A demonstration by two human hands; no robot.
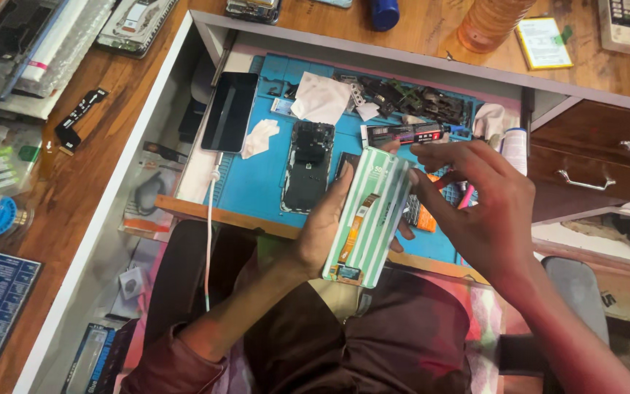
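My left hand (324, 230) holds a flat phone part (368, 213) from underneath; its back is covered in green-and-white striped film with an orange flex strip. My right hand (479, 204) rests its fingertips on the part's upper right edge. Both hands hover over my lap at the front edge of a blue work mat (257, 186). On the mat lie an opened phone body (308, 166) with its insides showing and a tube of glue (405, 133).
A dark phone (229, 111) with a white cable (210, 219) lies at the mat's left. White wipes (321, 98), small black parts (410, 98) and tools sit at the back. A wooden desk holds boxes, an amber bottle (491, 20) and drawers (599, 171) at right.
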